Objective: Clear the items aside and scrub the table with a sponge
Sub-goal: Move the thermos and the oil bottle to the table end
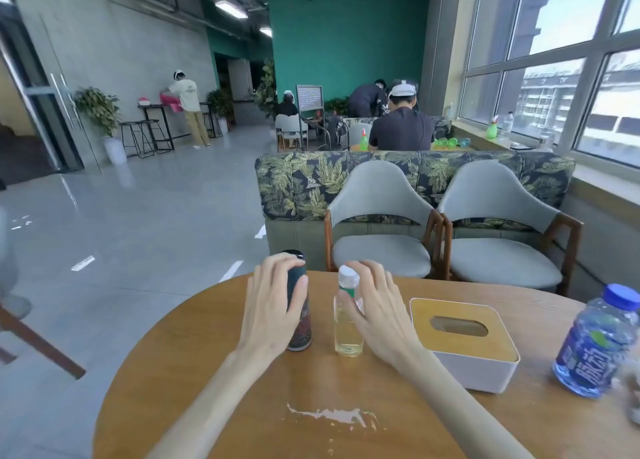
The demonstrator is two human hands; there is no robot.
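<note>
Both upright – dark flask [298, 323] in left hand [268, 306], clear bottle [347, 323] in right hand [377, 311].

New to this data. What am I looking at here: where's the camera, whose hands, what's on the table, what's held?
There is no machine: one wide-angle camera sits on a person's head, looking forward and down at their bare hands. The left hand wraps a dark flask; the right hand grips a clear bottle with a white cap holding pale liquid. Both stand upright on the round wooden table. To the right sit a tissue box and a blue bottle. A whitish spill lies near the front edge. No sponge shows.
</note>
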